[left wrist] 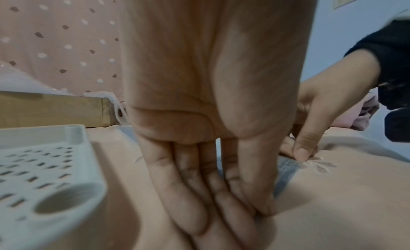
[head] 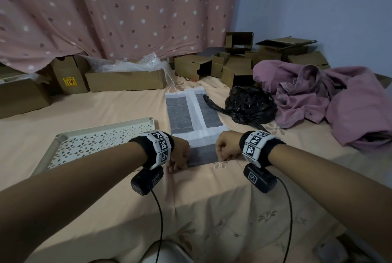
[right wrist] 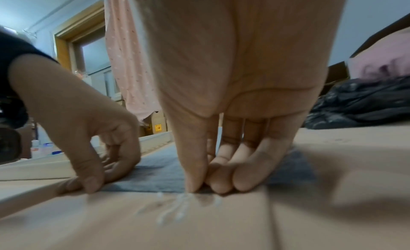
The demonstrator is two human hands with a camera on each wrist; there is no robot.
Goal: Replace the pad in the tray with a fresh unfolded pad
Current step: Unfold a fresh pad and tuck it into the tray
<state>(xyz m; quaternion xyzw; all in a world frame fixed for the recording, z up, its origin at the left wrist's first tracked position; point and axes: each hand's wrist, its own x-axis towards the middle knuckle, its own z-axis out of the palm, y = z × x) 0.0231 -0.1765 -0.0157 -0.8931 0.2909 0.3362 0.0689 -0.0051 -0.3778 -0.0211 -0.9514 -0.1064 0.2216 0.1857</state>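
Note:
A grey-and-white pad [head: 195,112] lies partly unfolded on the peach bedsheet, running away from me. My left hand [head: 180,166] pinches its near left corner between thumb and fingers. My right hand [head: 221,157] pinches the near right corner. In the right wrist view, my right hand [right wrist: 206,185] has thumb and fingers pressed together on the grey pad [right wrist: 155,176], with the left hand [right wrist: 95,175] beside it. The left wrist view shows my left hand [left wrist: 257,211] pinching at the sheet, and the pad [left wrist: 286,169] behind it. The white perforated tray [head: 95,144] sits to the left with no pad in it.
A black plastic bag [head: 250,105] and a crumpled purple garment [head: 328,97] lie right of the pad. Cardboard boxes [head: 125,80] and bubble wrap line the back, under a pink dotted curtain [head: 116,12]. Camera cables trail from both wrists toward me.

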